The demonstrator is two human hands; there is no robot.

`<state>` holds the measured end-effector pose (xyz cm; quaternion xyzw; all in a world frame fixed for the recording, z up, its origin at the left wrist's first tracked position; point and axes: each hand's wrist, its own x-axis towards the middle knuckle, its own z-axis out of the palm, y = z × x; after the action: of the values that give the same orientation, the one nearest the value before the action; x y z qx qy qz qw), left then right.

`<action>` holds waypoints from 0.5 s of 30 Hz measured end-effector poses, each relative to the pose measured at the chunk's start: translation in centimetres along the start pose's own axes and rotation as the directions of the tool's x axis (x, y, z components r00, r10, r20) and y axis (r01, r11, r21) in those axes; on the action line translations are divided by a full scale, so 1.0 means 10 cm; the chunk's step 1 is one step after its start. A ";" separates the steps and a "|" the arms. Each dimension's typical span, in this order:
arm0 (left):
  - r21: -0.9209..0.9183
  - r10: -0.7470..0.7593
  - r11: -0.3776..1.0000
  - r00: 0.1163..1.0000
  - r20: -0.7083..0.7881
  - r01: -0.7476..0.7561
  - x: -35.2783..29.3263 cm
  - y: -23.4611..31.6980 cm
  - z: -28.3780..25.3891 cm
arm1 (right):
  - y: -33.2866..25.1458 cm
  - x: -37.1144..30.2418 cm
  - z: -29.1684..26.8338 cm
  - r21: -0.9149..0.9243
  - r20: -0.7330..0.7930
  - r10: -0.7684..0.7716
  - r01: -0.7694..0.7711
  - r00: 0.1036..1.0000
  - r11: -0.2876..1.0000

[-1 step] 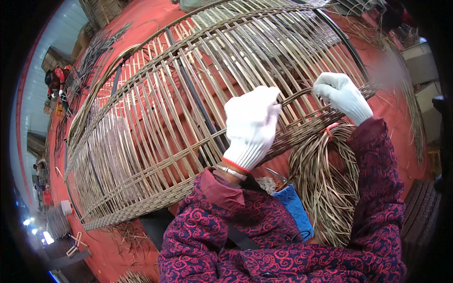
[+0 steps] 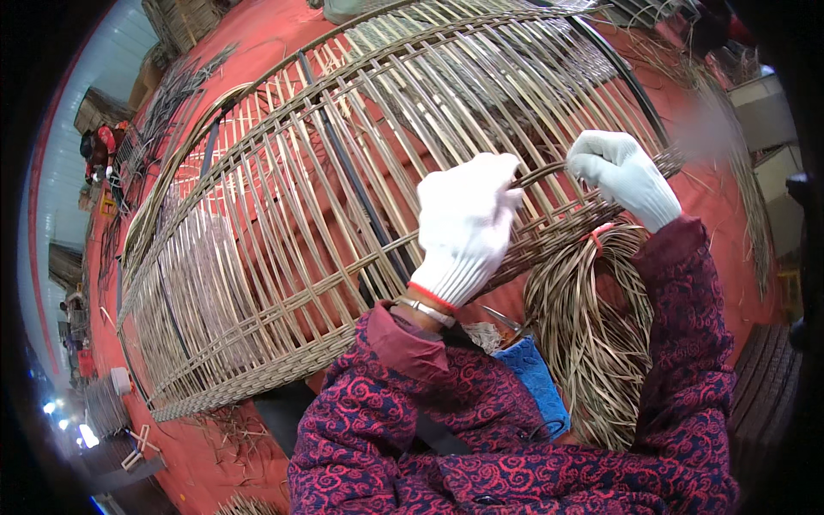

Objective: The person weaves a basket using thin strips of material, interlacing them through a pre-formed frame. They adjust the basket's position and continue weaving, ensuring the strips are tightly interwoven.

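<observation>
A large openwork wicker panel (image 2: 283, 232), with slender brown slats and dark metal bars, lies slanting in front of me. My left hand (image 2: 469, 230), in a white knitted glove, is closed over its near side. My right hand (image 2: 620, 176), gloved the same way, curls its fingers by the near right edge. A brown weaving strand (image 2: 544, 172) spans the gap between the two hands, and both seem to pinch it. Exact fingertip contact is hidden. Under the right wrist hangs a thick bundle of loose brown strands (image 2: 592, 343), tied with a red band.
A blue cloth-like pouch (image 2: 534, 378) sits at my lap, with a pointed metal tool (image 2: 503, 318) beside it. Red sheeting (image 2: 721, 257) covers the floor. Loose strands (image 2: 172, 94) lie scattered at the far left. Another person (image 2: 105, 148) is at the far left.
My left hand has shifted slightly to the right, nearer the right hand. The right hand and the panel look nearly the same.
</observation>
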<state>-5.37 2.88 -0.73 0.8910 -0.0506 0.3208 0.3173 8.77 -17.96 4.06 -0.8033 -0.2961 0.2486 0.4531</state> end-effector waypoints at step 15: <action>0.276 -0.327 0.917 0.939 0.103 0.289 -0.30 -0.12 -0.10 | 0.17 0.45 0.89 -0.564 0.101 -0.110 0.148 0.989 0.812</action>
<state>-7.94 4.11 -2.58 0.9424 0.1094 0.2041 0.2414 6.40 -10.29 -2.13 -0.8716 -0.4249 0.1429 0.1985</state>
